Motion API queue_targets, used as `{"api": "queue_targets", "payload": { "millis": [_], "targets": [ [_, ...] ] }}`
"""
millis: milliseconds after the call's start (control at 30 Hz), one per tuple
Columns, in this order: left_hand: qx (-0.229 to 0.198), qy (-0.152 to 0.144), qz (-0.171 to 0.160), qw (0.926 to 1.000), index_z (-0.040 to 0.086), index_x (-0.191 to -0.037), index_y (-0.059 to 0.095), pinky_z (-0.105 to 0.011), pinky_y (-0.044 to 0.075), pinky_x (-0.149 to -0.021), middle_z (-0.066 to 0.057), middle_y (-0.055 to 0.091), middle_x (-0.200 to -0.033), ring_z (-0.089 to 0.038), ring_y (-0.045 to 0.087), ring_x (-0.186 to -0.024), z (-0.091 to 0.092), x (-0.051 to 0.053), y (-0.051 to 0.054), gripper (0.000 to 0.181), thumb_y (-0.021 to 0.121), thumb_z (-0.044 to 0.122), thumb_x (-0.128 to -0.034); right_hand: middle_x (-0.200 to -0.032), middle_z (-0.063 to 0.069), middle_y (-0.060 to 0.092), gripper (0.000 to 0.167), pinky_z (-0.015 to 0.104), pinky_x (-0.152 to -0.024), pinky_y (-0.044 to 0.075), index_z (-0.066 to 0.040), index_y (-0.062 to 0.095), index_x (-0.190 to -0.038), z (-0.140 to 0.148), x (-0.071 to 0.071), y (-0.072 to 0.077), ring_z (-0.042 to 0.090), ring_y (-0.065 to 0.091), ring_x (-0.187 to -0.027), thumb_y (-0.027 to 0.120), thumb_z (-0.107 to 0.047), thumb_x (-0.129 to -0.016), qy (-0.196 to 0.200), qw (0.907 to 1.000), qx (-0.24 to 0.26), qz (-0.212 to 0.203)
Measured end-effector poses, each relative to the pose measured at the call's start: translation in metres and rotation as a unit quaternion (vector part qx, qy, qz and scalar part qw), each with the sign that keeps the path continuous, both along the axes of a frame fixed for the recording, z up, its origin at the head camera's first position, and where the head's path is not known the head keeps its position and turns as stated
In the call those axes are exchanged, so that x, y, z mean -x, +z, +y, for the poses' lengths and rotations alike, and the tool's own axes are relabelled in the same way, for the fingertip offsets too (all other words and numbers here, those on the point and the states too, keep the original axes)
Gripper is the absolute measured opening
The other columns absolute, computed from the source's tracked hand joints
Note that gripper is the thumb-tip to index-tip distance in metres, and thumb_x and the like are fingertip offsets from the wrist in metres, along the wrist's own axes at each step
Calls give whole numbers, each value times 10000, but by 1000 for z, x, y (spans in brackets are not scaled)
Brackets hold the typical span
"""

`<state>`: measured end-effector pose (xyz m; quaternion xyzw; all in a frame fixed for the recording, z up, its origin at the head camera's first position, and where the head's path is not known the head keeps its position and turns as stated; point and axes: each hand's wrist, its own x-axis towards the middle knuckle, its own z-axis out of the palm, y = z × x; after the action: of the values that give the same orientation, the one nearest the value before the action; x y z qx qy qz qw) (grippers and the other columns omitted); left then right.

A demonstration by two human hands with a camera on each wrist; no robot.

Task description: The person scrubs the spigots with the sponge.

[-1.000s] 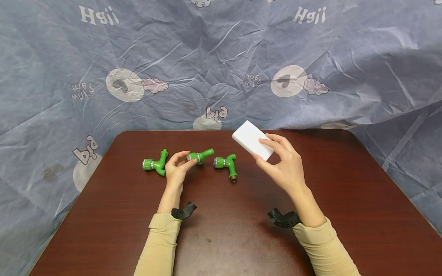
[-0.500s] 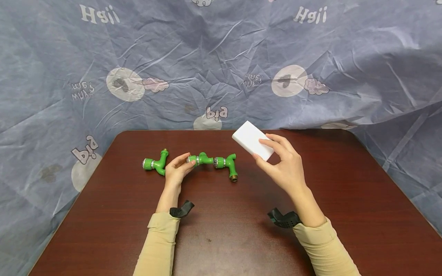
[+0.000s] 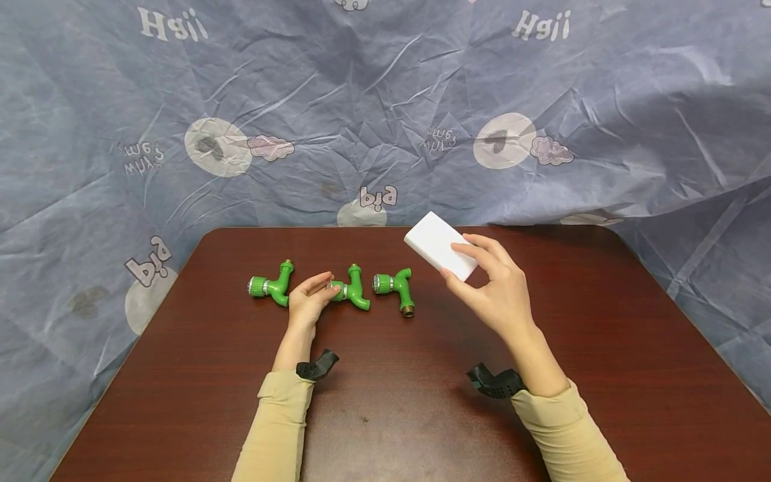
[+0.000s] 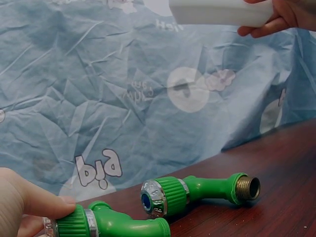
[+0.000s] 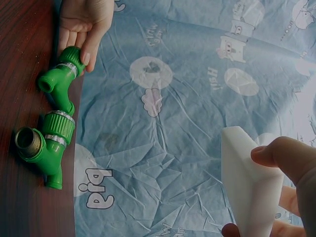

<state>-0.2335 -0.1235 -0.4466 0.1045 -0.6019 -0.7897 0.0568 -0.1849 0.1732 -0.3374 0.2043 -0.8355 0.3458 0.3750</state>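
Note:
My left hand (image 3: pixel 308 302) pinches the ribbed knob of the middle green tap (image 3: pixel 357 292), thumb on top in the left wrist view. This tap has its threaded end toward the back and its spout toward the front right. Whether it touches the table I cannot tell. My right hand (image 3: pixel 501 288) holds a white rectangular block (image 3: pixel 436 242) tilted above the table, thumb on one side and fingers on the other. Just right of the pinched tap lies another green tap (image 4: pixel 212 189), its brass thread toward the front. A third green tap (image 3: pixel 278 288) lies left of my left hand.
The dark red-brown table (image 3: pixel 397 402) runs under both arms. Behind it hangs a wrinkled blue-grey cloth (image 3: pixel 361 100) with printed words and shapes. A black strap (image 3: pixel 317 367) is on the left wrist and a black strap (image 3: pixel 496 381) on the right.
My left hand has turned the middle tap: its spout swung from the back right round to the front right, and the threaded end now shows at the back. The right hand and white block stay still.

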Motion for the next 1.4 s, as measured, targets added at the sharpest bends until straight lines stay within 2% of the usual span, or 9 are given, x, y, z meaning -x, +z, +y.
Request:
{"api": "queue_targets", "payload": {
  "millis": [133,233,367,467,633,767,1000,1200,1400],
  "targets": [
    [328,-44,-21,9995,-59,-1245,561,-175,502,-774,-227,557,-1254,-159,582,-1073,0,0,1,462,688,-47,-801,-1122,43,631,350,275,-694,436,-118,718,-1027,0,0,0,213,602,-978,794,-171,-690,18,10000,-3,12],
    [627,-50,-44,9980,-36,-1233,578,-194,490,-764,-212,566,-1249,-199,570,-1097,0,-1,4,438,698,5,-814,-1120,45,631,350,273,-694,436,-118,718,-1028,0,0,0,215,603,-976,796,-168,-690,29,10000,-7,18],
    [778,20,5,9970,-14,-1200,608,-235,483,-766,-189,588,-1226,-155,604,-1021,-1,-4,13,407,716,49,-813,-1118,45,632,350,275,-693,436,-118,718,-1027,0,0,0,214,604,-972,796,-169,-690,30,10000,-18,7],
    [819,115,109,9965,10,-1177,624,-231,480,-827,-166,597,-1215,-107,607,-993,-5,-5,20,381,721,65,-813,-1119,43,632,351,277,-691,437,-119,718,-1027,1,0,0,211,603,-972,797,-179,-691,28,10000,-24,-11],
    [844,527,403,9942,10,-1139,643,-260,475,-886,-139,630,-1151,-129,601,-1013,-17,-8,31,343,728,68,-811,-1124,36,630,354,279,-694,437,-125,718,-1029,0,0,1,205,602,-976,800,-196,-692,21,10000,-26,-55],
    [964,951,598,9890,16,-1110,659,-256,471,-892,-106,655,-1099,-125,600,-1023,-31,-10,37,334,751,96,-799,-1128,31,629,356,292,-693,441,-128,718,-1032,0,0,2,203,602,-978,801,-200,-694,6,10000,-41,-87],
    [477,1435,768,9855,24,-1060,689,-213,506,-814,-94,679,-1038,-118,631,-932,-56,-16,41,297,768,60,-776,-1131,35,628,358,312,-695,445,-125,717,-1032,0,-1,2,208,602,-982,804,-199,-693,1,9999,-37,-122],
    [117,1748,713,9819,23,-1056,689,-247,534,-772,-42,691,-952,-100,660,-826,-76,-21,39,304,773,46,-764,-1128,35,630,359,320,-692,447,-125,717,-1031,-1,-2,3,209,602,-981,805,-203,-692,-11,9999,-54,-135],
    [-79,2053,521,9773,36,-1032,697,-203,533,-729,0,689,-910,-80,661,-807,-93,-24,33,299,785,32,-746,-1127,39,631,352,323,-691,451,-122,718,-1025,0,-1,2,211,607,-977,803,-201,-693,18,9999,-74,-126]
  ]
}}
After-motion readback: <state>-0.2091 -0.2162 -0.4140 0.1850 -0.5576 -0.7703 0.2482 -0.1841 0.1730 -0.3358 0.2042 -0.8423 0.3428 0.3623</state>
